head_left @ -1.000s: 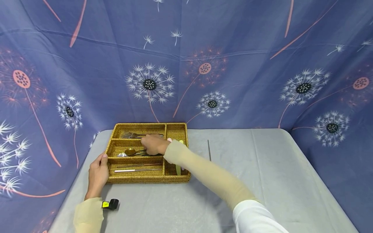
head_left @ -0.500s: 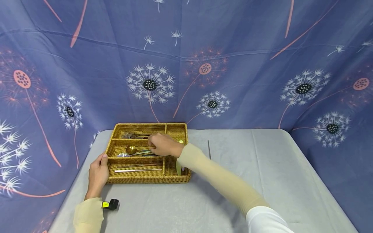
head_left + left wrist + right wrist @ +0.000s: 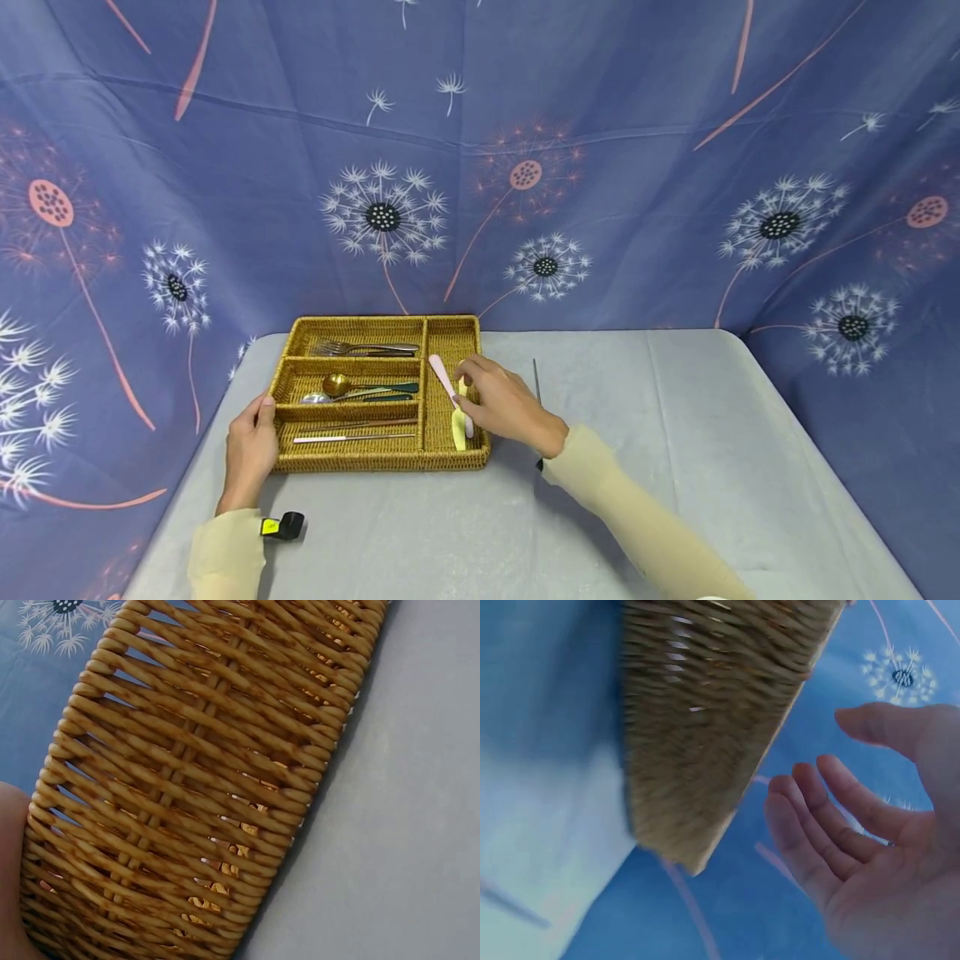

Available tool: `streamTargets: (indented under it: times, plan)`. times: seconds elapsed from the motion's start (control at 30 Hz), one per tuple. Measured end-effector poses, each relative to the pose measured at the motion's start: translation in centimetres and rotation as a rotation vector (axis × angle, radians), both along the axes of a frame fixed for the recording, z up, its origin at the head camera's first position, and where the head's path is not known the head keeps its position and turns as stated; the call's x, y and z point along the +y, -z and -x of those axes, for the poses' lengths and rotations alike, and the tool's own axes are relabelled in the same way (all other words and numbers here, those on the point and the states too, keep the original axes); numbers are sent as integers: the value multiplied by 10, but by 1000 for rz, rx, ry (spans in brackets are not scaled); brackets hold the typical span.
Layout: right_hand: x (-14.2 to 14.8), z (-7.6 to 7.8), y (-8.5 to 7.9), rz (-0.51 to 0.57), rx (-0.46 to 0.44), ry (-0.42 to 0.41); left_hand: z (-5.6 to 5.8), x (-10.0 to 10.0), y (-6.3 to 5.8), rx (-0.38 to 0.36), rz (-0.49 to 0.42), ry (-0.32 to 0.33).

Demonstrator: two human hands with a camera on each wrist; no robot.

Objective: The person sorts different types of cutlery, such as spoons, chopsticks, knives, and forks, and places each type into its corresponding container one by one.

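Note:
A wicker cutlery tray (image 3: 381,463) stands at the back left of the table. My left hand (image 3: 251,450) grips its left wall, thumb over the rim; the left wrist view shows mostly that woven wall (image 3: 180,765). Spread above the right-hand compartment, my right hand (image 3: 510,404) holds nothing, its thumb and fingers apart in the right wrist view. Under its fingertips lie a yellow butter knife (image 3: 459,429) and a pink-handled one (image 3: 441,371), partly hidden. Forks (image 3: 337,347) fill the back compartment, spoons (image 3: 337,384) the middle one, and chopsticks (image 3: 356,437) the front one.
A thin dark stick (image 3: 537,379) lies on the light table cloth (image 3: 712,467) right of the tray. Behind and at both sides hangs a blue curtain (image 3: 637,275) with dandelion prints. A black camera (image 3: 285,526) sits on my left wrist.
My right hand has drawn back to the right from the fork and spoon compartments, leaving them in full view, and has opened over the butter knives. The left hand stays on the tray.

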State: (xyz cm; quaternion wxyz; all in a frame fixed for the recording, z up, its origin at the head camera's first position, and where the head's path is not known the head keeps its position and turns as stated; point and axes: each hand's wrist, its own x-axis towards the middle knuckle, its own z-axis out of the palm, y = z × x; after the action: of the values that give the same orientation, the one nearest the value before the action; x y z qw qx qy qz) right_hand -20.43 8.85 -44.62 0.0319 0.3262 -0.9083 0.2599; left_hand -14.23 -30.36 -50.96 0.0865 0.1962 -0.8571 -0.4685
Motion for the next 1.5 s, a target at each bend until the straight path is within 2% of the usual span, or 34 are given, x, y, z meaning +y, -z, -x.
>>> streamTargets:
  times: [0.23,0.43,0.57,0.87,1.2,1.5]
  plan:
    - [46,-20,16,83,-27,195,1,0,0,8,-10,1]
    - [72,-32,31,52,-64,352,0,0,0,8,-9,3]
    - [85,-37,41,31,-95,420,0,0,0,13,-5,2]
    - [99,-35,50,33,-67,455,0,0,0,9,-11,2]
    - [94,-22,55,-5,-145,465,0,0,1,11,-13,5]
    - [87,-20,60,4,-120,486,0,0,0,27,3,-3]
